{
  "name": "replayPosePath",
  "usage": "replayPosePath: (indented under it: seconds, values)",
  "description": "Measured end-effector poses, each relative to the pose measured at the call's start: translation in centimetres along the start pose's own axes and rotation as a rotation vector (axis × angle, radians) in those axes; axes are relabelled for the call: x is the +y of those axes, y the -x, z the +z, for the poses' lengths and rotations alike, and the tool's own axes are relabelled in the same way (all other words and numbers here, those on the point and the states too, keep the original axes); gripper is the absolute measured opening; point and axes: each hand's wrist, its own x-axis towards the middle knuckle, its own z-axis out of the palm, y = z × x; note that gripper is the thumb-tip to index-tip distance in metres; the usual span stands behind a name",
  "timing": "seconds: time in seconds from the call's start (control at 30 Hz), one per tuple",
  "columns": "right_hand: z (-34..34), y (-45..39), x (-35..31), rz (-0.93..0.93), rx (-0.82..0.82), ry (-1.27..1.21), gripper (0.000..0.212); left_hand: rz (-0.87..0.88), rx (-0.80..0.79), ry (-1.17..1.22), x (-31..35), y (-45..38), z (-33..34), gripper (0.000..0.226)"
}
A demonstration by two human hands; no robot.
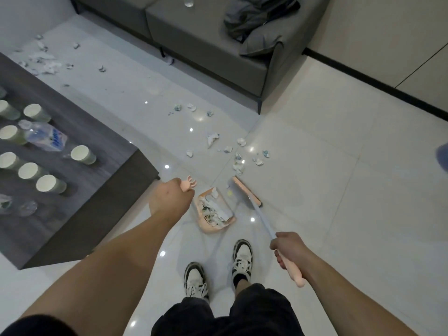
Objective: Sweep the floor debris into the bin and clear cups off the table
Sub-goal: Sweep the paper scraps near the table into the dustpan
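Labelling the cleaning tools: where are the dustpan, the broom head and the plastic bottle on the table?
dustpan (226, 220): head view, right wall.
broom head (246, 191): head view, middle of bar.
plastic bottle (46, 136): head view, its label.

No readable text

The plastic bottle (46, 137) lying on the table (101, 151) bears blue label marks, perhaps characters, too blurred to read.

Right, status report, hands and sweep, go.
Left hand grips dustpan handle, right hand grips broom. Dustpan part full. Paper scraps ahead unswept. Cups still on table.
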Motion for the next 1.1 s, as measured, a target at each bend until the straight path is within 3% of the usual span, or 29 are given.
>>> replayPosePath:
  seconds: [0.07, 0.23, 0.43, 0.7, 0.9, 1.1]
  values:
    - [0.4, -0.5, -0.2, 0.008, -0.005, 0.053, 0.018, 0.000, -0.021, -0.005, -0.3, 0.1, 0.2, 0.025]
    - [0.5, 0.2, 0.5, 0.059, -0.080, 0.142, 0.018, 0.007, -0.007, -0.031, -0.7, 0.1, 0.9, 0.028]
    - [-1.4, 1.6, 1.2, 0.051, -0.117, -0.008, 0.035, 0.001, -0.016, -0.031, -1.0, -0.1, 0.5, 0.026]
    - [0.3, -0.6, 0.5, 0.001, -0.022, 0.067, 0.061, 0.002, -0.004, -0.053, -1.2, 0.3, 0.4, 0.025]
    - [-0.1, -0.8, 0.9, 0.030, -0.088, 0.190, 0.029, 0.005, 0.000, -0.044, -1.0, 0.0, 0.6, 0.026]
    - [-2.1, 1.2, 1.6, 0.030, -0.132, 0.123, 0.049, 0.011, -0.008, -0.058, -1.2, 0.0, 0.8, 0.025]
